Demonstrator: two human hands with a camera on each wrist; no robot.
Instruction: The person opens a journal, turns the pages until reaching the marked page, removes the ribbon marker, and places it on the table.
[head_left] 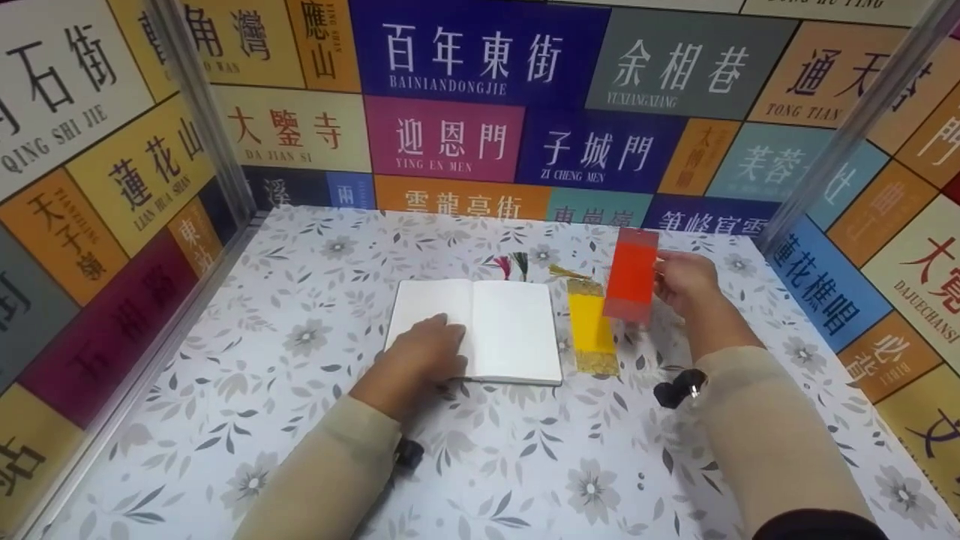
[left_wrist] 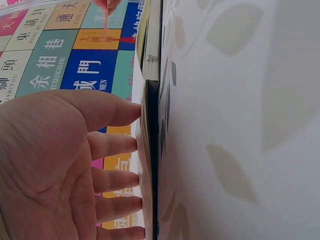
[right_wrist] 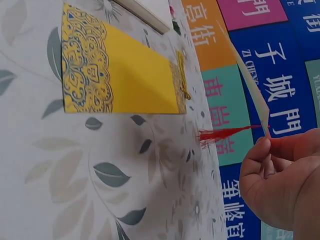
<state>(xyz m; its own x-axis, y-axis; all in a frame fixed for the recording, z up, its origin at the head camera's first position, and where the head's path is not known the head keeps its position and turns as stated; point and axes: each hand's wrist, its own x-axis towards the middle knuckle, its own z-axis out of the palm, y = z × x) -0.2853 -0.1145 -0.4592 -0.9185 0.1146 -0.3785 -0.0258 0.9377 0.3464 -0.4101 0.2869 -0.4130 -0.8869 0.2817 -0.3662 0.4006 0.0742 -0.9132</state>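
Note:
An open notebook [head_left: 517,330] with blank pages lies on the table. My left hand [head_left: 424,351] rests on its left page; in the left wrist view the fingertips [left_wrist: 131,178] press the page with the fingers extended. At the right, my right hand [head_left: 686,281] pinches a red bookmark [head_left: 631,274] by its edge and holds it up. The right wrist view shows this bookmark [right_wrist: 252,87] nearly edge-on, its red tassel [right_wrist: 220,136] hanging by the thumb. A yellow bookmark [head_left: 592,324] with patterned ends and a yellow tassel lies flat between notebook and right hand.
Pink and dark green tassels [head_left: 520,264] stick out past the notebook's far edge. A white cloth [head_left: 300,435] with grey flowers and leaves covers the table. Panels with large Chinese characters [head_left: 450,142] enclose the back and sides, with clear strips [head_left: 206,112] at the corners.

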